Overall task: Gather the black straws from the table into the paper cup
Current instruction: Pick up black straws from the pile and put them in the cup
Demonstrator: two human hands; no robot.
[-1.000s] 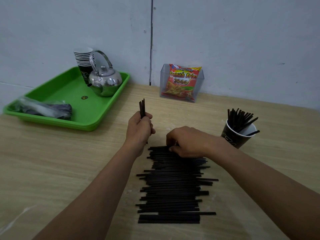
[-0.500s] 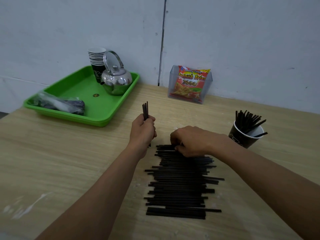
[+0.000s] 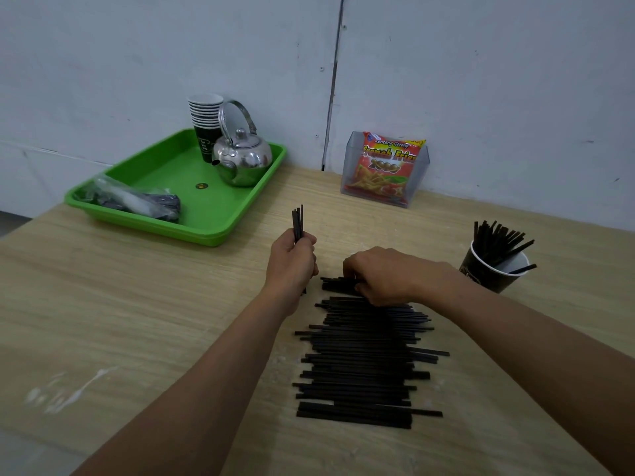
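1. The left hand [image 3: 292,259] is closed in a tight fist. It grips a small bunch [image 3: 297,223] of black straws. The bunch stands straight up and sticks out of the top of the fist.
2. The right hand [image 3: 385,276] is just beside the left hand, palm down, with its fingers curled. Its fingers and thumb pinch the far straws [image 3: 335,285] at the back edge of the pile. These few straws lie flat on the table [image 3: 137,321].
3. The pile of black straws [image 3: 360,359] lies on the table between the two arms. The straws lie side by side, pointing left and right. Some ends stick out more than others.
4. The paper cup [image 3: 488,273] stands on the table to the right of the right hand, close to the wrist. It is dark outside and white inside. Many black straws stand in it, and they lean and fan out over the rim.
5. A green tray [image 3: 171,228] sits at the back left of the table. In it are a shiny kettle [image 3: 242,159] with its handle up, a stack of cups [image 3: 205,115] behind the kettle, and a plastic bag [image 3: 134,201] with dark things inside near the front edge.
6. A clear box [image 3: 424,166] stands by the wall at the back. A red and yellow snack packet [image 3: 388,166] stands inside it.
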